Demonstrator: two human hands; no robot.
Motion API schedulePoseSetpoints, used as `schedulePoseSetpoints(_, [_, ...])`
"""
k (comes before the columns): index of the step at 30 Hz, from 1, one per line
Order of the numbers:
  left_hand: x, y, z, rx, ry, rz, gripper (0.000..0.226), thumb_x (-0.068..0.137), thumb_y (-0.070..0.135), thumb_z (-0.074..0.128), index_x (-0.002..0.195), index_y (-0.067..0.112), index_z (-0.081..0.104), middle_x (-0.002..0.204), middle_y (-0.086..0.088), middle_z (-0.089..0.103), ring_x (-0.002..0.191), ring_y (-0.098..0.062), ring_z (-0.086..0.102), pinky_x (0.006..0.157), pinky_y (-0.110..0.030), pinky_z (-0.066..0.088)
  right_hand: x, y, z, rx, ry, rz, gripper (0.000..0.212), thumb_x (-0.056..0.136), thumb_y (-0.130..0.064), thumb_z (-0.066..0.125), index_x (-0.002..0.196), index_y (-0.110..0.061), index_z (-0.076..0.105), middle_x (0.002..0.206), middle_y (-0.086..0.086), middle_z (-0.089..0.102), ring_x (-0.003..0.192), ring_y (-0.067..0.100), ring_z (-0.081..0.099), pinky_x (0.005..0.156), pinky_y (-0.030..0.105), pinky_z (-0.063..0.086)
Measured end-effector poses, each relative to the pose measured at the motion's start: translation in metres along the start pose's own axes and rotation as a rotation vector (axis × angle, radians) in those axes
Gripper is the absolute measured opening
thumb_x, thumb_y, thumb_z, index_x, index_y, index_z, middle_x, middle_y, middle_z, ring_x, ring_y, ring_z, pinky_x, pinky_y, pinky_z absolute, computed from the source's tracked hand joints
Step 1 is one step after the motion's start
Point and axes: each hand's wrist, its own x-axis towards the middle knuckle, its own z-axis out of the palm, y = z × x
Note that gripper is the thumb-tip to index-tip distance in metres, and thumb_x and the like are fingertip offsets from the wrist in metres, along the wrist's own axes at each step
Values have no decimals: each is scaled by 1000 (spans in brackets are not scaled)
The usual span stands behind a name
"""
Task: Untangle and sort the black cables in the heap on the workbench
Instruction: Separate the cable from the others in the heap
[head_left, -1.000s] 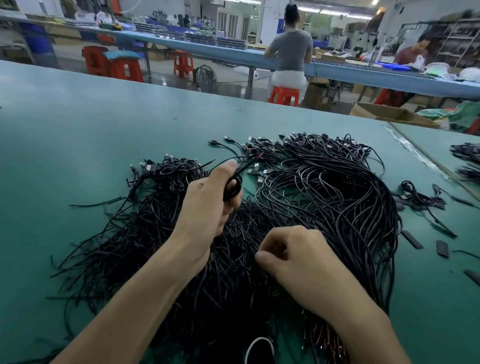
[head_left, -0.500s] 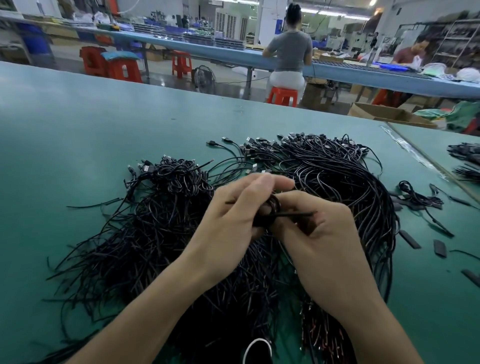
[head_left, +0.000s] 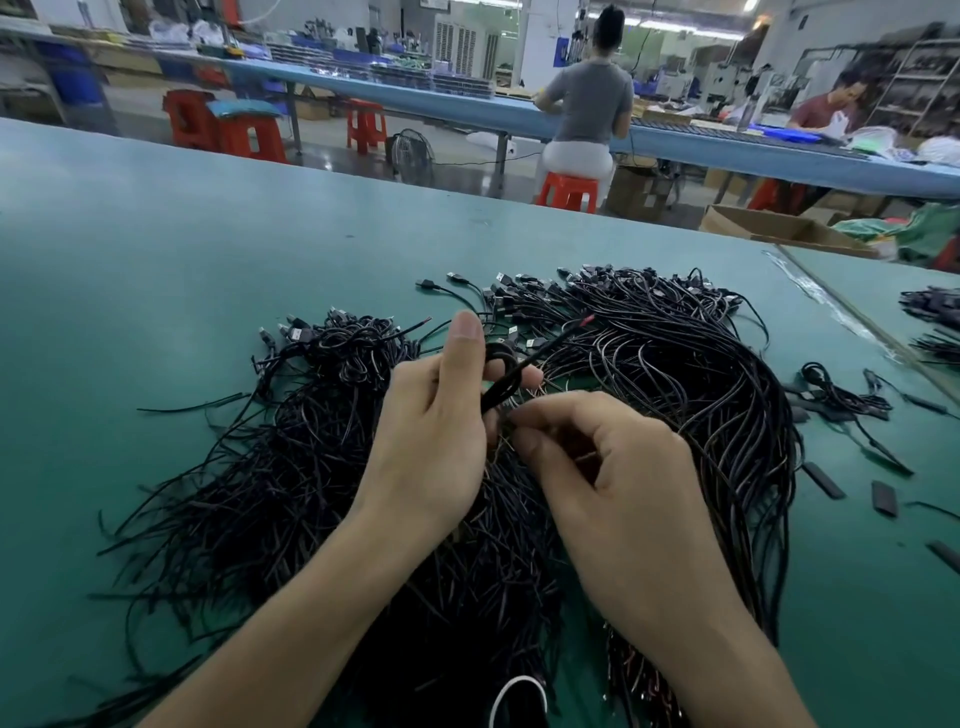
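- Main risk: the looped cable (head_left: 506, 382) is held up over the heap (head_left: 691, 395), but its low part runs down into the strands. A hard tug prob drags neighbours up w/ it and tightens the snarl.
- The loop is small and tight. If the thumb slips it could spring open and drop back, and it would be hard to find among identical black strands.
- Its red-tipped bare end pokes out far-right of the hand and could catch on the plugs (head_left: 498, 283) at the heap's far edge.
- The heap's left and right lobes touch in the middle, so a freed cable set down there could mix in again.
- Grip: left hand (head_left: 431, 431) has thumb up and fingers curled round the loop, clamped on it. Right hand (head_left: 623, 493) has thumb and forefinger tips pinched on the same cable's low part, just near of the left fingers.
- Where: the heap lies mid workbench (head_left: 156, 260), w/ both forearms over its near part.
- Look: cables are thin, black, glossy and floppy. Plugs bunch along the far edge; cut ends fan out near and left. The right lobe lies in parallel arcs, the left is messier.
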Motion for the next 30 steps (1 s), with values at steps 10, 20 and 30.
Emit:
schedulePoseSetpoints(10, [3, -9, -5, 3, -174, -227, 60, 99, 54, 47, 54, 14, 37, 46, 3, 28, 38, -11, 22, 40, -20, 22, -4, 2, 7, -486, 67, -347, 15, 97, -22, 59, 92, -17, 73, 86, -7, 60, 82, 14, 55, 60, 36, 53])
schedulePoseSetpoints(20, [-6, 9, -7, -14, -627, -561, 66, 58, 93, 52, 51, 27, 48, 50, 12, 24, 39, -5, 18, 36, -13, 16, 2, 15, -12, -189, -47, -288, 14, 93, -21, 62, 91, -20, 76, 90, -9, 62, 81, 10, 62, 67, 31, 53])
schedulePoseSetpoints(30, [-5, 12, -13, 83, -833, -406, 29, 68, 2, 82, 85, 22, 69, 63, 5, 58, 49, -1, 47, 39, -15, 25, 6, 16, -18, -171, -81, -232, 21, 83, -22, 73, 100, -34, 76, 87, -18, 64, 87, 2, 63, 74, 13, 47])
